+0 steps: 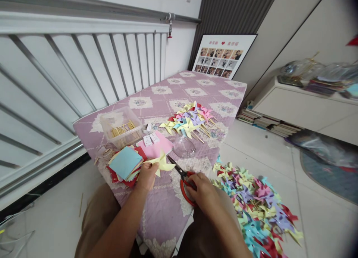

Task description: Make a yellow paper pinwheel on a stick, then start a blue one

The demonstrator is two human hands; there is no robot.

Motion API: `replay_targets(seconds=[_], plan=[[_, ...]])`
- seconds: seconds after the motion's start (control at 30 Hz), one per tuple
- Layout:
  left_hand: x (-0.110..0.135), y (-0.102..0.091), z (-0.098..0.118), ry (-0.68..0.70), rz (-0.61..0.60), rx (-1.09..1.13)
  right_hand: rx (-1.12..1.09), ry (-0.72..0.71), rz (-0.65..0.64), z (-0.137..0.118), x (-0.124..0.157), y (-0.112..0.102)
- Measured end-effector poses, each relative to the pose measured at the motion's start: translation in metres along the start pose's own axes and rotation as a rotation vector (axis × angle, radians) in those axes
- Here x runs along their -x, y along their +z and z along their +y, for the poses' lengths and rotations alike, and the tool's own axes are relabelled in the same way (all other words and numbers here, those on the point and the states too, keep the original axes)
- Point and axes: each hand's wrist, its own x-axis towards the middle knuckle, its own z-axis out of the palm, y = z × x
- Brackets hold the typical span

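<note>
My left hand [148,174] pinches a pale yellow paper pinwheel [161,163] over the near part of the table. In my right hand [201,187] are scissors with red-orange handles [185,190], their dark blades pointing up and left toward the pinwheel. Beside my left hand lies a stack of coloured paper squares [125,162], light blue on top and red below. Behind the pinwheel, a pink paper sheet [165,142] carries small white boxes [151,139]. To its right rests a clear dish [184,147], whose contents are hard to make out.
A clear plastic box [134,136] of wooden sticks stands at the left. Finished pinwheels on sticks [192,118] lie beyond the dish. A large pile of pinwheels [256,209] covers the floor at right. A railing [123,64] borders the table [156,220].
</note>
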Motion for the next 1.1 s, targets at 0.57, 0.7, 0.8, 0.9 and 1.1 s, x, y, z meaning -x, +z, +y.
replay_targets(seconds=[0.57,0.7,0.8,0.9,1.1], plan=[[0.001,0.001,0.0,-0.012,0.038,-0.024,0.021,-0.057,0.204,0.008,0.015,0.016],[0.002,0.002,0.0,0.0,0.054,-0.03,0.034,-0.053,0.218,0.01,0.017,0.017],[0.002,0.002,0.0,0.001,0.06,-0.036,0.062,-0.048,0.219,0.012,0.018,0.021],[0.003,0.002,0.001,-0.002,0.062,-0.038,0.072,-0.057,0.22,0.014,0.018,0.024],[0.003,0.004,0.002,0.012,0.066,-0.03,0.096,-0.077,0.254,0.017,0.019,0.027]])
